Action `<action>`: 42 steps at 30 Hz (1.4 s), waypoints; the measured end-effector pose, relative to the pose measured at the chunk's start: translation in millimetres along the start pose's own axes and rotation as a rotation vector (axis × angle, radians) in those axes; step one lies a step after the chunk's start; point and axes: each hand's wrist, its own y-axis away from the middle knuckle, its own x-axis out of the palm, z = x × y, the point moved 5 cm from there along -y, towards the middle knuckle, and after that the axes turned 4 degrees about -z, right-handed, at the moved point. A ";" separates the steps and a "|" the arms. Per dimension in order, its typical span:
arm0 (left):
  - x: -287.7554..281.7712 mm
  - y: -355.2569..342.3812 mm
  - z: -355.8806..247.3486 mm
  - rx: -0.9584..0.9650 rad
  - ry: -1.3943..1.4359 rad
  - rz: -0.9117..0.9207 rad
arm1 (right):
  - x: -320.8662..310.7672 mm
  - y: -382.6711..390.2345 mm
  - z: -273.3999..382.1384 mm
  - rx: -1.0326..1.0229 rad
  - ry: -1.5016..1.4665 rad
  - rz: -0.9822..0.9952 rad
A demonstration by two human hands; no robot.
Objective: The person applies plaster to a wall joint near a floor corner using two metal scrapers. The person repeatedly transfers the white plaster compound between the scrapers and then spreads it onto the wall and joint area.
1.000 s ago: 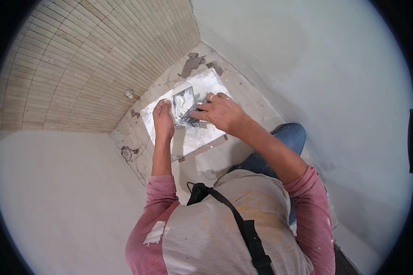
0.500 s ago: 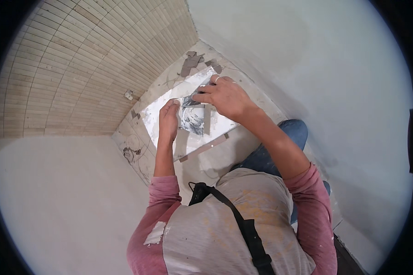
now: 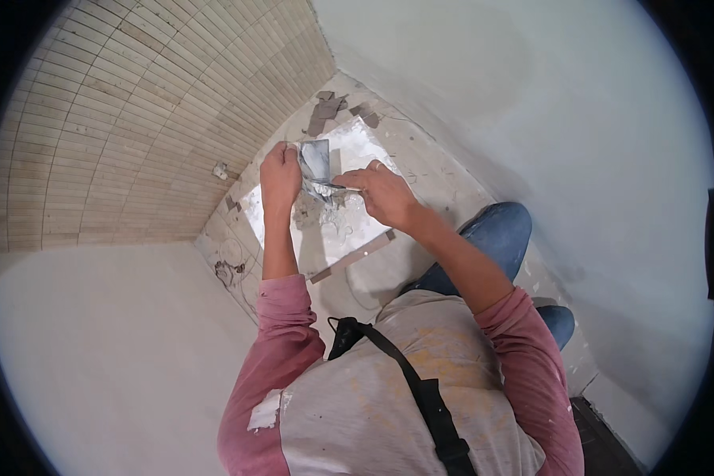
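1. So, up in the middle of the frame the left hand (image 3: pixel 280 176) is wrapped around the edge of a flat metal blade (image 3: pixel 316 159), holding it up on its side just above the floor.
2. The right hand (image 3: pixel 379 190) sits just to the right of it, fingers pinched shut on a thin scraper (image 3: pixel 325 187) whose tip touches the lower edge of the blade. Can't tell exactly what kind of tool the thin one is, it's too small.
3. Right under both hands there's a blob of grey mortar (image 3: pixel 329 218) lying on a big pale floor tile (image 3: pixel 349 234), which runs diagonally across the centre.
4. More grey smears (image 3: pixel 325 107) sit at the top end of that tile, near the corner.
5. Upper left of the frame is a wall of small beige tiles (image 3: pixel 135 119); the right side is a plain white wall (image 3: pixel 547 119).
6. Bottom centre: pink sleeves (image 3: pixel 282 333), a stained apron with a black strap (image 3: pixel 420 389), and a blue-jeaned knee (image 3: pixel 492 234) at centre right.
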 end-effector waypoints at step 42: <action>0.5 74.6 -17.8 -0.588 0.950 0.252 | -113.4 50.5 43.8 -0.453 0.422 -0.117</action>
